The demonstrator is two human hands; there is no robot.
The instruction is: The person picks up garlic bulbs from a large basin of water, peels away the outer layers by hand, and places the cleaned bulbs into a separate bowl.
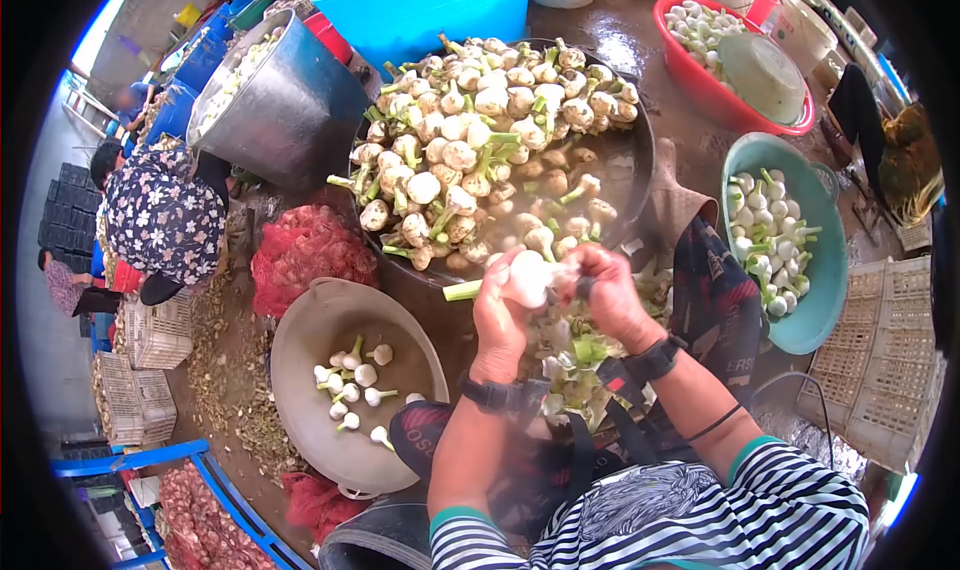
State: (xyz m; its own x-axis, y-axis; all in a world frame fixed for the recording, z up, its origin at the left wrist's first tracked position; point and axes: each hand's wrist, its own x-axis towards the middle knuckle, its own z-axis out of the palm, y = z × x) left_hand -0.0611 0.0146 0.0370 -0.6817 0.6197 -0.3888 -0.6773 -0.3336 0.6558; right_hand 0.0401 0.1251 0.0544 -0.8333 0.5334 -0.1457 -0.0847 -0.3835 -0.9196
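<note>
My left hand (497, 320) is closed round a white garlic bulb (527, 280), whose cut green stem points left. My right hand (610, 295) is pinched against the bulb's right side; a small dark object shows at its fingers, but I cannot make out what it is. Just beyond both hands stands a wide dark basin (648, 160) of murky water, heaped with unpeeled garlic bulbs (470, 130) with short stems. Below my hands lie peeled skins and green scraps (575, 355), between my knees.
At left, a grey basin (290, 370) holds several peeled bulbs beside a red net sack (310, 255). A teal basin (835, 260) and a red tub (735, 115) of white bulbs stand at right, near plastic crates (870, 350). A person in a floral top (165, 215) sits left.
</note>
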